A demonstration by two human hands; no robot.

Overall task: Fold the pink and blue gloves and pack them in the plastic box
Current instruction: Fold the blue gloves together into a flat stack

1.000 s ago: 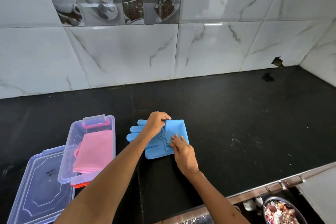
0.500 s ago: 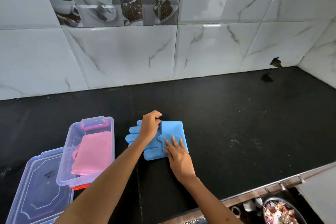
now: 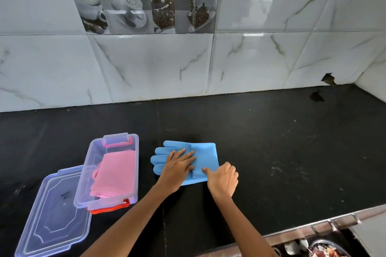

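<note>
A blue glove (image 3: 205, 153) lies on the black counter, its cuff folded over leftward and its fingers pointing left. My left hand (image 3: 177, 165) presses flat on the glove's middle, fingers spread. My right hand (image 3: 223, 178) rests at the glove's near right corner, fingers curled and thumb on the folded cuff. Left of the glove stands the clear plastic box (image 3: 133, 177) with red latches, and the folded pink gloves (image 3: 114, 173) lie inside it.
The box's clear lid (image 3: 52, 215) lies flat at the near left, partly under the box. A tiled wall rises behind the black counter (image 3: 282, 152). A sink with a bowl of scraps (image 3: 325, 248) sits at the near right edge.
My left hand let go of the cuff edge and now presses flat on the glove. My right hand slid from the glove's middle to its near right corner. The cuff lies flatter.
</note>
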